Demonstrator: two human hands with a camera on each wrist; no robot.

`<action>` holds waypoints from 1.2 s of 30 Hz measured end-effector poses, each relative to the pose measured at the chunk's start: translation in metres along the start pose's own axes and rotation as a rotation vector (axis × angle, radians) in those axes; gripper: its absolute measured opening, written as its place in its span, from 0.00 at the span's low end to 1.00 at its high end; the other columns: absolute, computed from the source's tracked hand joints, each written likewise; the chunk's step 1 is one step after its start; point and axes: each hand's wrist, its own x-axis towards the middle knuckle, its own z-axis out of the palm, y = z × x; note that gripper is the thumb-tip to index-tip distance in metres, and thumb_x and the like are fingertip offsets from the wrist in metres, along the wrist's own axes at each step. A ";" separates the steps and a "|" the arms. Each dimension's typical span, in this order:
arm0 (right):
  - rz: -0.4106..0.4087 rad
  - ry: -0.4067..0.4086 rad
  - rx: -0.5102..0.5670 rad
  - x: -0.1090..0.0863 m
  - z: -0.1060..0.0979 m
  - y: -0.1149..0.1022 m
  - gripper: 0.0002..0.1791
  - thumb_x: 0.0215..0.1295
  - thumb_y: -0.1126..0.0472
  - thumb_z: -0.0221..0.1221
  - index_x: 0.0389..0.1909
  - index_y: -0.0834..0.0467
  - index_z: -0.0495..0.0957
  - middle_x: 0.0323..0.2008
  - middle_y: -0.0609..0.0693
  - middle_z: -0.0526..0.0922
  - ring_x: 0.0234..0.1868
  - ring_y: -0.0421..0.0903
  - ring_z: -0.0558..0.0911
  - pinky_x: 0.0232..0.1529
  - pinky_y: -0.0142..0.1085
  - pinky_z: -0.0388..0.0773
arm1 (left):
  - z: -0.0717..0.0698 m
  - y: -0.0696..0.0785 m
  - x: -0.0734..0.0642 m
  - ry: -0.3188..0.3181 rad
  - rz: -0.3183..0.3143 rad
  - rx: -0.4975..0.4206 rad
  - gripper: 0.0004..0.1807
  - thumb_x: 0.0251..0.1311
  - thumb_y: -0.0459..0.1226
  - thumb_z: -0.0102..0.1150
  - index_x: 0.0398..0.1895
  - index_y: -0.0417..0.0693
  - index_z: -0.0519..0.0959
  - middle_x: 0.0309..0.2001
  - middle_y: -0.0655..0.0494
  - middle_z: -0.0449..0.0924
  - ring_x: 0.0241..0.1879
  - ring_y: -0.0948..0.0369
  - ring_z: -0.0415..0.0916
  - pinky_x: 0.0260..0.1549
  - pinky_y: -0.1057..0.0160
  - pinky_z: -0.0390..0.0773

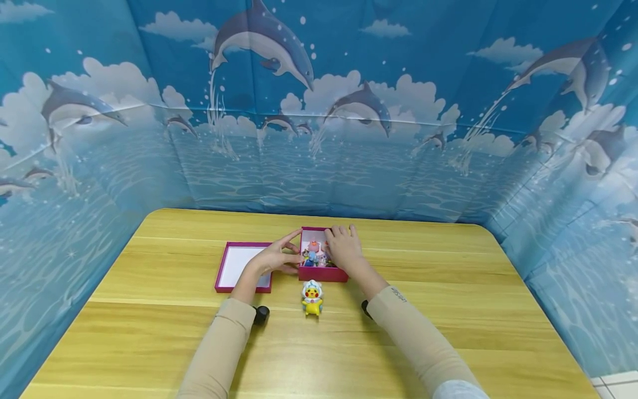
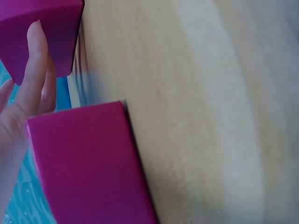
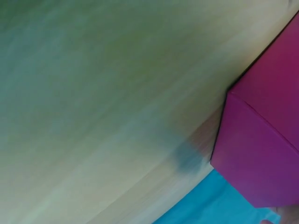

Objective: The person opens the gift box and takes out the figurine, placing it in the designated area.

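Observation:
A magenta box (image 1: 321, 274) with a white inside stands towards the back of the table and holds several small toy figures (image 1: 312, 257). My left hand (image 1: 271, 257) is at its left side with fingers extended; in the left wrist view one straight finger (image 2: 36, 51) lies against the box's wall (image 2: 60, 44). Over the box's right part reaches my right hand (image 1: 344, 246), its fingers pointing to the back. What lies beneath those fingers is hidden. The right wrist view shows mostly the box's outer walls (image 3: 261, 149).
The shallow magenta lid (image 1: 236, 269), white inside up, lies left of the box, partly under my left hand. A yellow figurine with a white hood (image 1: 312, 299) is in front of the box. A dolphin-print curtain (image 1: 319, 155) hangs behind the wooden table (image 1: 448, 310).

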 end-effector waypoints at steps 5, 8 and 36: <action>0.002 0.009 0.012 0.001 0.001 -0.001 0.26 0.64 0.48 0.52 0.59 0.55 0.65 0.55 0.54 0.70 0.58 0.52 0.66 0.64 0.52 0.53 | 0.000 -0.001 0.000 0.005 -0.002 0.006 0.42 0.59 0.28 0.55 0.71 0.62 0.49 0.52 0.42 0.60 0.35 0.57 0.76 0.40 0.53 0.80; 0.004 0.024 0.015 0.002 0.003 -0.001 0.25 0.64 0.49 0.52 0.59 0.55 0.66 0.55 0.54 0.70 0.57 0.52 0.67 0.63 0.51 0.54 | 0.000 -0.002 0.000 0.006 -0.003 0.007 0.42 0.58 0.29 0.56 0.71 0.62 0.49 0.51 0.42 0.60 0.36 0.57 0.76 0.40 0.52 0.80; -0.001 0.036 0.035 0.000 0.000 -0.001 0.28 0.57 0.58 0.61 0.59 0.54 0.66 0.56 0.55 0.71 0.57 0.53 0.67 0.63 0.51 0.55 | -0.001 -0.001 0.000 -0.001 -0.007 -0.006 0.43 0.58 0.29 0.57 0.71 0.63 0.47 0.53 0.41 0.59 0.36 0.56 0.76 0.41 0.51 0.79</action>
